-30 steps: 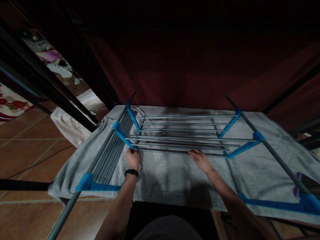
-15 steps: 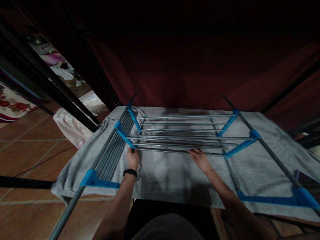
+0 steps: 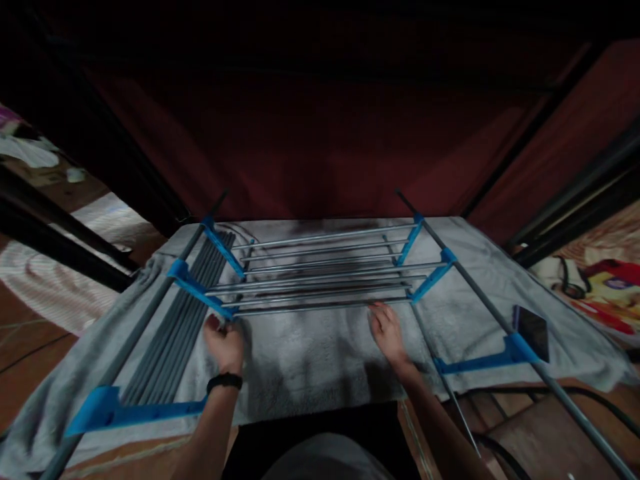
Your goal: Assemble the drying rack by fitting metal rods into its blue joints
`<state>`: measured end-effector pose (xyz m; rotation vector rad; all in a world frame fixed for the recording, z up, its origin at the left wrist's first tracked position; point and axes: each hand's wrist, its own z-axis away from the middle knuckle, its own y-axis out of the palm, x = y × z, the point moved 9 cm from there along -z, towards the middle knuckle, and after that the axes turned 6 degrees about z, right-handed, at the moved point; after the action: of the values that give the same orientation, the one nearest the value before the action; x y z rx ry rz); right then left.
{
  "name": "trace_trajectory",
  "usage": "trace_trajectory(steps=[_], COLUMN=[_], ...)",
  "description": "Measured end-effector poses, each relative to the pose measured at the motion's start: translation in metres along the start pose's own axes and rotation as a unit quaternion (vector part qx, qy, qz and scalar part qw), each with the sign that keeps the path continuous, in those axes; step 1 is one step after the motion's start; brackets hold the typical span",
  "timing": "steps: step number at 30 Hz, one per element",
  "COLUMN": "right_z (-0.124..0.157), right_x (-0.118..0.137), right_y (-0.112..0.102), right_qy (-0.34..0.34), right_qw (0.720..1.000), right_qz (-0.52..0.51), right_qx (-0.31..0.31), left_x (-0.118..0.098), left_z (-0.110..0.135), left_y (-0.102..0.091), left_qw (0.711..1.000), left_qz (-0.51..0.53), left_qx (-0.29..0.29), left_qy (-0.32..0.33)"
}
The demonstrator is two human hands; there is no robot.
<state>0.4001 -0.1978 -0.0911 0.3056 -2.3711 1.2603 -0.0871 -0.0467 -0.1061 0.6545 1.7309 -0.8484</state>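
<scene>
Seeing a broad dark-red panel [image 3: 320, 160] at back, brown tiled floor [image 3: 15, 307] at left, soft grey blanket [image 3: 310, 360] spread across the work surface. Finding the grey-tubed, blue-bracketed rack [image 3: 325, 278] over the blanket, with parallel grey tubes [image 3: 173, 333] along its left side. Observing left hand [image 3: 225, 343], fingers curled, beside the near end of a blue plastic bracket [image 3: 200, 289]; right hand [image 3: 387, 333], fingers bent, tips at the nearest thin grey rod [image 3: 310, 308]. Not making out whether clamping with either.

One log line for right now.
left hand: at blue bracket; right hand: at front rod; rod bundle: left; phone: on grey cloth, right
</scene>
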Motion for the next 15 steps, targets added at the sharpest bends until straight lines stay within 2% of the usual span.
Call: trace_trajectory(steps=[1, 3, 6, 8, 12, 15], right_z=[0.007, 0.019, 0.028, 0.028, 0.014, 0.002], right_x=[-0.011, -0.034, -0.069, -0.089, -0.119, -0.125], right_y=[-0.011, -0.034, -0.064, -0.075, -0.066, -0.053], right_qy=[0.029, 0.087, 0.168, 0.209, 0.256, 0.256], right_qw=[0.999, 0.994, 0.978, 0.966, 0.958, 0.961], right_qz=[0.000, 0.010, 0.034, 0.036, -0.005, -0.036], right_qx=[-0.019, -0.059, -0.122, -0.149, -0.131, -0.099], left_x=[-0.006, -0.024, -0.054, -0.073, -0.099, -0.104], left_z=[0.007, 0.025, 0.059, 0.081, 0.114, 0.125], left_y=[-0.005, -0.003, 0.021, 0.044, 0.085, 0.103], left_qw=[0.999, 0.990, 0.964, 0.938, 0.874, 0.840], left_qz=[-0.028, -0.068, -0.081, -0.097, -0.159, -0.184], left_qx=[-0.013, 0.005, 0.099, 0.168, 0.262, 0.299], left_qy=[0.034, 0.124, 0.233, 0.286, 0.377, 0.413])
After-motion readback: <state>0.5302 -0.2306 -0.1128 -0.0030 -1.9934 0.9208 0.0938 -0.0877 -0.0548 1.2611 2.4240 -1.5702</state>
